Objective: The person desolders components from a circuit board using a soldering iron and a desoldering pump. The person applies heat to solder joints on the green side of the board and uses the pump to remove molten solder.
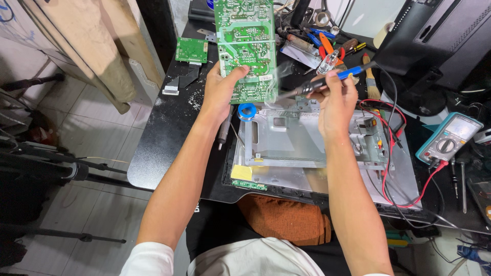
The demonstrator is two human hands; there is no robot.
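Up over the desk, the left hand (pixel 221 91) grips a big green circuit board (pixel 246 48) by its near left edge, thumb on the front, fingers behind. It holds the board up & tilted toward the face, prob. so the little solder spots are easy to see. The board's far end is cut off at the top of the view.

Just right of it, the right hand (pixel 335 99) is closed around a soldering iron (pixel 319 82) w/ a blue grip, held like a pen. The tip points left at the board's near right corner. A thin puff of smoke hangs there, so I can't tell if the tip really touches the board. The iron's black cord runs off to the far right.

Under both hands lies a flat metal monitor back (pixel 307 138), open side up, w/ a silver frame in the middle. Prob. the board sits there when it's not held. A small blue solder roll (pixel 247 111) rests just near the left hand. Red & black test wires (pixel 391 128) loop over the right side of the metal plate and lead to a teal meter (pixel 449 138) further right.

Far left on the black table (pixel 163 133) sits a small green board (pixel 191 50) w/ a flat ribbon. Far right there's a pile of tools, a brush (pixel 372 82) & orange pliers (pixel 326 45), too jumbled to sort out. A dark monitor stand (pixel 434 46) fills the far right corner.
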